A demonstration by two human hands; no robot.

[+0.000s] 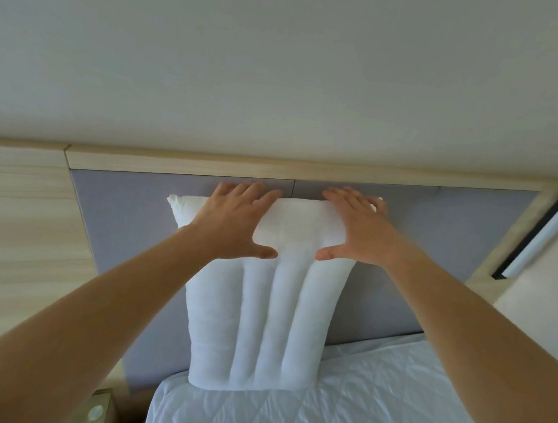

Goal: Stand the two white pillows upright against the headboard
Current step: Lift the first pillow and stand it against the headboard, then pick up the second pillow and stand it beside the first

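Note:
A white pillow (269, 320) with lengthwise quilted ribs stands upright on the mattress (370, 410), leaning against the grey padded headboard (125, 216). My left hand (235, 220) lies flat on its upper left part, fingers spread and reaching over the top edge onto the headboard. My right hand (355, 229) lies the same way on the upper right part. Both thumbs press into the pillow's front, which bulges between them. I make out only one pillow; whether another stands behind it I cannot tell.
A light wooden rail (274, 173) caps the headboard, with a wooden panel (11, 217) to its left. A long wall lamp (544, 232) hangs at the right. A bedside table (95, 409) with small items sits at the lower left.

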